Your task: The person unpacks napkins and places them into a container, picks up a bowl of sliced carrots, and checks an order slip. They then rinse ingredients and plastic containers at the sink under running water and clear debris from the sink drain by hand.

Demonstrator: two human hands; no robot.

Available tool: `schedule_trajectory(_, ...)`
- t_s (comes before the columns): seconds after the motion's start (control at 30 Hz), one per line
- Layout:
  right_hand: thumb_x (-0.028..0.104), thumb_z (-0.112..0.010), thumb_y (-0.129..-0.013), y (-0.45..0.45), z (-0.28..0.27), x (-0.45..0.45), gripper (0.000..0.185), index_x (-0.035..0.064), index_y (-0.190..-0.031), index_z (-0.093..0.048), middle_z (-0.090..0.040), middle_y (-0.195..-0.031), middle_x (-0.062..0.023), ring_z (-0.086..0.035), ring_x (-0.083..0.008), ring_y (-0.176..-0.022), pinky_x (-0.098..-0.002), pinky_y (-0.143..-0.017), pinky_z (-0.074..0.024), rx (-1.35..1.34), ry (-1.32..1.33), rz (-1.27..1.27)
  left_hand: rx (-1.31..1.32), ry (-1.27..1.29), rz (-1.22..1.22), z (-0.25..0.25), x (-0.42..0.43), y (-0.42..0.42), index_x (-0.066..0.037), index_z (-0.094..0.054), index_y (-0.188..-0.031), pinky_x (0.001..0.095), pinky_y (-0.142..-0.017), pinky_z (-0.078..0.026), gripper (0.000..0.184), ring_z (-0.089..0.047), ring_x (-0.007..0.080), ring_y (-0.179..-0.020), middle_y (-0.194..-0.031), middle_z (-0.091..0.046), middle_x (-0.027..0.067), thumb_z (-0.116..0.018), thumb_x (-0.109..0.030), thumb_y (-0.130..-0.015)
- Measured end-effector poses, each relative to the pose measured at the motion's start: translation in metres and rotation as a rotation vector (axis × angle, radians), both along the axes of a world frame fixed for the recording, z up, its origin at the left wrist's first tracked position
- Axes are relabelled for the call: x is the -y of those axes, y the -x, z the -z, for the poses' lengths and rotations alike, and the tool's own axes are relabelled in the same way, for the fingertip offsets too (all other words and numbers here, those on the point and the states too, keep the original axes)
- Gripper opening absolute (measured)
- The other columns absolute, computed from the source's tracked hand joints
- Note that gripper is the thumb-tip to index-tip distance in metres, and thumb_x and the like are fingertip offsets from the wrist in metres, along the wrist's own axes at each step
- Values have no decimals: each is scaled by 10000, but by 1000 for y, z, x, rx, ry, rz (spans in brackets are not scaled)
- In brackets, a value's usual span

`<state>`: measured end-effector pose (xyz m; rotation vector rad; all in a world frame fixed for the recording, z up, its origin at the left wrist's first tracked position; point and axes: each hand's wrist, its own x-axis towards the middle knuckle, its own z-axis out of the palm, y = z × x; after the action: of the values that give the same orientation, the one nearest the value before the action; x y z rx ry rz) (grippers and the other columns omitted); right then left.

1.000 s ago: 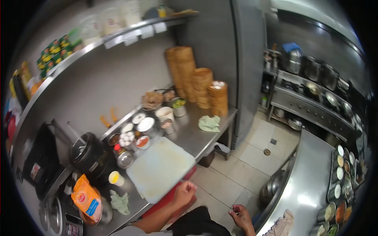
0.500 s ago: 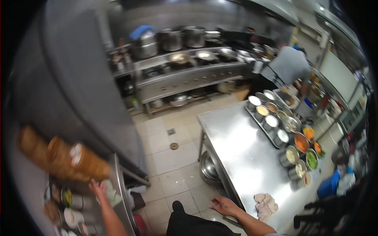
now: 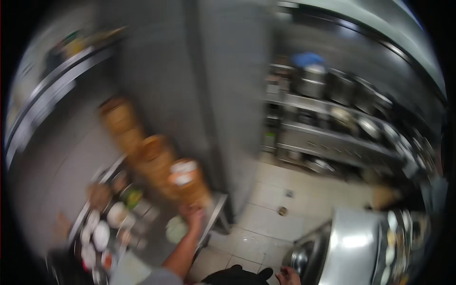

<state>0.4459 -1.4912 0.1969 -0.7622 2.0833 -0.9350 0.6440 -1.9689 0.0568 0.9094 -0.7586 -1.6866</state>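
Note:
My left hand (image 3: 192,214) reaches to the foot of the nearest stack of what look like bamboo steamers (image 3: 190,187). Motion blur hides whether its fingers touch or grip the stack. White objects (image 3: 183,172) I cannot make out lie on top of that stack. A pale green cloth (image 3: 176,229) rests on the metal counter beside my left wrist. Low at the bottom edge, my right hand (image 3: 288,275) is partly in view, fingers loosely bent and apart, with nothing visible in it.
Several containers (image 3: 121,216) of food stand on the left counter. A tall grey metal cabinet (image 3: 242,109) rises behind the steamers. Across the tiled floor (image 3: 251,237) is a stove with pots (image 3: 311,83). A steel table (image 3: 354,242) stands at right.
The view has swung left, bringing the steamers and left counter towards the middle. My left hand has moved to the stack's foot. My right hand now sits lower at the bottom edge.

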Motion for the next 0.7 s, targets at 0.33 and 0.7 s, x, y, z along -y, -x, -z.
schedule_trajectory(0.33, 258, -674, -863, 120, 12, 67, 402, 7, -1166, -587, -650, -1014, -176, -641, -287, -856, -385, -756, -516, -292, 84, -396, 386, 432, -718, -83, 7, -25, -56, -449, -1238, 296, -734, -487, 485, -571, 150, -754, -870, -577, 34, -657, -122, -804)
schedule_trajectory(0.7, 179, -685, -850, 106, 21, 179, 295, 1, -1072, -610, -640, -917, -138, -577, -229, -763, -343, -659, -494, -346, 277, -389, -46, 666, -1114, -569, 75, -366, 22, -343, -1399, 475, -883, -463, 740, -438, 325, -1259, -1296, -467, 218, -717, -283, -838)
